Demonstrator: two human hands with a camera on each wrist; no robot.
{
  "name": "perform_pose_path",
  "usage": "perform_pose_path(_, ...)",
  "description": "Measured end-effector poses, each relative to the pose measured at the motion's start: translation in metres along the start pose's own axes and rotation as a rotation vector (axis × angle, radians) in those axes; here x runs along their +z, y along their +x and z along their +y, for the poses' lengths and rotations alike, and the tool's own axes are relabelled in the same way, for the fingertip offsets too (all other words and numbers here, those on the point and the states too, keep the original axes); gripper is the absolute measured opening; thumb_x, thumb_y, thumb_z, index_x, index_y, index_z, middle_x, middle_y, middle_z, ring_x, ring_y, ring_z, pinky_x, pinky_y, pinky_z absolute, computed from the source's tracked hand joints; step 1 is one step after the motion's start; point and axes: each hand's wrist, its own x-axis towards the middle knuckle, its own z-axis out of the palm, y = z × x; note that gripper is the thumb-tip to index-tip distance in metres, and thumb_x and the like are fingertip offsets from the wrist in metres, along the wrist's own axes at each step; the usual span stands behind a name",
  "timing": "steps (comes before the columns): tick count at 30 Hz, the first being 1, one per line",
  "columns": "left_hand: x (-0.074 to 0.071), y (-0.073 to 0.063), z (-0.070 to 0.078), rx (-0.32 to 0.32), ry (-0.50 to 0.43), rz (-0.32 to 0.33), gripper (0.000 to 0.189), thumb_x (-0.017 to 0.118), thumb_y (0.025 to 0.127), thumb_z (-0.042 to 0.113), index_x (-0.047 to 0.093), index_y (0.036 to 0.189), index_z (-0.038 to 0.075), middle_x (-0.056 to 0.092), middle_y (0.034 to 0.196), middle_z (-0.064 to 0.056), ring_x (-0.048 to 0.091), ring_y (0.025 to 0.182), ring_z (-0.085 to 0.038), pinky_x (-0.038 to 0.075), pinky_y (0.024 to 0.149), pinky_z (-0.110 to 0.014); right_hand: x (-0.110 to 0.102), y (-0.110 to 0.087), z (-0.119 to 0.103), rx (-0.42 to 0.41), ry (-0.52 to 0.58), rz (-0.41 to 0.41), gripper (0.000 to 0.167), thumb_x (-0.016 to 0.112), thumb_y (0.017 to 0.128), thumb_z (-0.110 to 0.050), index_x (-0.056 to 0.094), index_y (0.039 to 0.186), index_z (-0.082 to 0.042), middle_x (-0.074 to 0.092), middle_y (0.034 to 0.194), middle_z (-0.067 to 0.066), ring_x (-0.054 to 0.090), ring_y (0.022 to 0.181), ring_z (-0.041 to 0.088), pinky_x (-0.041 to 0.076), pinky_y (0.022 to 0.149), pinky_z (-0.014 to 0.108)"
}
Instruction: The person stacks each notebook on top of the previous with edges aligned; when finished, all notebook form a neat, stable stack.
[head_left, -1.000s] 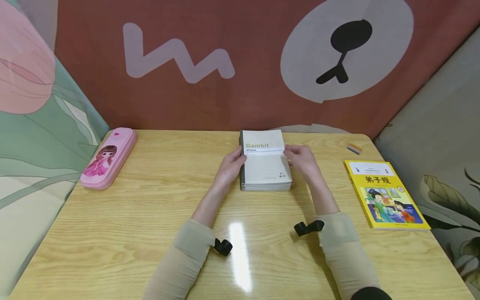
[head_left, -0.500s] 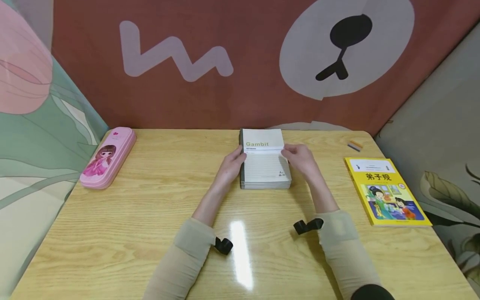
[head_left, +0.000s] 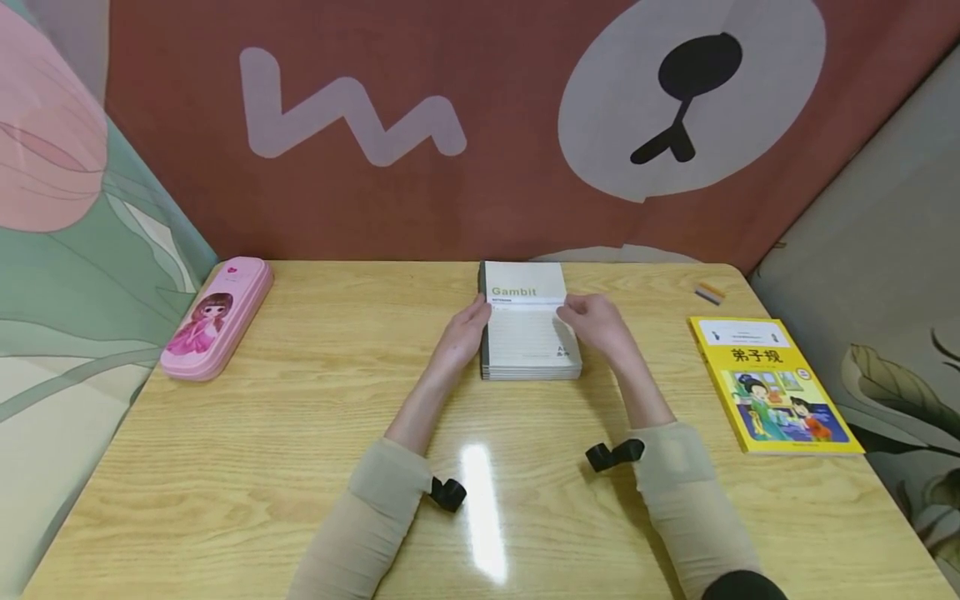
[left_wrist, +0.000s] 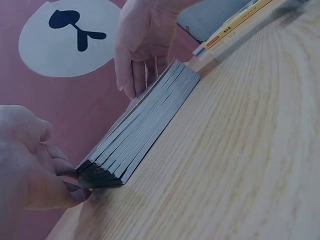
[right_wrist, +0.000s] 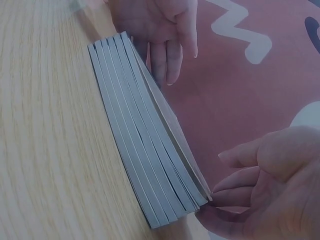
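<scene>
A stack of several notebooks (head_left: 525,342) lies on the wooden table, the top cover white with lined print, "Gambit" lettering and a dark spine on the left. My left hand (head_left: 457,337) holds the stack at the spine side, thumb over its top edge. At the right edge, my right hand (head_left: 598,325) has curled fingers on the top notebook (right_wrist: 162,112), thumb above the cover. Seen from the right wrist, that cover stands slightly apart from the pages beneath. The left wrist view shows the layered page ends (left_wrist: 145,125) between both hands.
A pink pencil case (head_left: 217,317) with a doll picture lies at the far left. On the right are a yellow children's book (head_left: 776,387) and, behind it, small coloured sticks (head_left: 709,294). A printed brown curtain (head_left: 510,200) hangs along the table's back edge.
My right thumb has slid a little left over the top notebook's cover. The left hand and the stack stay in place; the head view shifts slightly.
</scene>
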Motion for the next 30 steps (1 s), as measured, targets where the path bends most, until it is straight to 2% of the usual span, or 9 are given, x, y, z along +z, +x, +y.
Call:
perform_pose_path(2,0.0,0.0,-0.001,-0.002,-0.008,0.001,0.061,0.032,0.111,0.046,0.027,0.164,0.015,0.022,0.173,0.002,0.015,0.162,-0.017,0.012,0.134,-0.04,0.0,0.0,0.0,0.007,-0.012,-0.013,0.031,0.052,0.105,-0.026,0.055,0.084,-0.004,0.067,0.103,0.015,0.046,0.075,0.021,0.041,0.066,0.033)
perform_pose_path(4,0.0,-0.001,-0.001,-0.004,-0.014,0.001,0.063,0.029,0.111,0.05,0.027,0.164,0.016,0.023,0.173,0.001,0.016,0.162,-0.018,0.012,0.134,-0.041,-0.001,-0.001,0.0,0.013,-0.014,-0.026,0.032,0.051,0.106,-0.026,0.054,0.089,0.0,0.062,0.114,0.021,0.044,0.078,0.023,0.04,0.068,0.034)
perform_pose_path(7,0.0,-0.001,-0.002,-0.007,-0.022,0.002,0.065,0.028,0.11,0.054,0.03,0.163,0.017,0.024,0.173,0.0,0.017,0.162,-0.019,0.013,0.134,-0.042,0.0,-0.001,0.001,-0.012,-0.02,-0.012,0.032,0.052,0.106,-0.024,0.051,0.081,-0.003,0.056,0.085,0.014,0.043,0.07,0.02,0.04,0.063,0.031)
perform_pose_path(9,0.0,-0.001,-0.003,-0.009,-0.021,0.002,0.067,0.027,0.109,0.056,0.03,0.163,0.017,0.024,0.173,0.0,0.017,0.162,-0.02,0.013,0.134,-0.043,0.001,-0.001,0.002,-0.028,-0.01,-0.01,0.038,0.052,0.105,-0.022,0.036,0.074,-0.008,0.034,0.071,0.005,0.03,0.06,0.018,0.029,0.056,0.029)
perform_pose_path(16,-0.001,-0.001,-0.005,-0.034,-0.024,0.011,0.071,0.026,0.108,0.06,0.027,0.164,0.016,0.023,0.173,-0.001,0.016,0.162,-0.021,0.012,0.134,-0.043,0.005,0.001,0.005,-0.026,-0.014,-0.019,0.036,0.053,0.105,-0.021,0.036,0.074,-0.011,0.033,0.067,0.003,0.035,0.06,0.02,0.03,0.054,0.027)
perform_pose_path(19,0.0,0.0,-0.004,-0.027,-0.032,0.024,0.071,0.027,0.108,0.058,0.027,0.164,0.015,0.023,0.173,-0.002,0.016,0.162,-0.021,0.012,0.134,-0.043,0.005,0.001,0.008,-0.033,-0.005,-0.034,0.026,0.052,0.106,-0.022,0.051,0.087,-0.004,0.066,0.099,0.019,0.063,0.088,0.033,0.051,0.071,0.034)
perform_pose_path(23,-0.001,0.001,-0.004,0.005,-0.018,0.029,0.069,0.029,0.109,0.054,0.025,0.164,0.012,0.022,0.173,-0.003,0.016,0.162,-0.021,0.012,0.134,-0.042,0.006,0.001,0.016,-0.018,0.042,-0.078,0.045,0.05,0.108,-0.024,0.051,0.143,0.002,0.04,0.162,0.025,0.048,0.143,0.045,0.047,0.114,0.054)
perform_pose_path(25,-0.003,0.001,-0.004,0.028,0.01,0.029,0.067,0.03,0.11,0.051,0.026,0.164,0.01,0.023,0.173,-0.004,0.017,0.162,-0.021,0.013,0.133,-0.041,0.006,0.001,0.022,-0.005,0.07,-0.086,0.059,0.05,0.108,-0.027,0.036,0.159,-0.002,0.042,0.16,0.026,0.045,0.145,0.045,0.043,0.118,0.056)
perform_pose_path(30,-0.023,-0.001,-0.002,0.103,0.205,0.054,0.063,0.031,0.111,0.046,0.03,0.162,0.01,0.029,0.171,-0.009,0.023,0.16,-0.028,0.017,0.133,-0.045,-0.001,0.003,0.036,-0.04,0.082,-0.067,0.063,0.049,0.109,-0.035,0.032,0.161,-0.005,0.046,0.156,0.028,0.044,0.145,0.045,0.042,0.117,0.058)
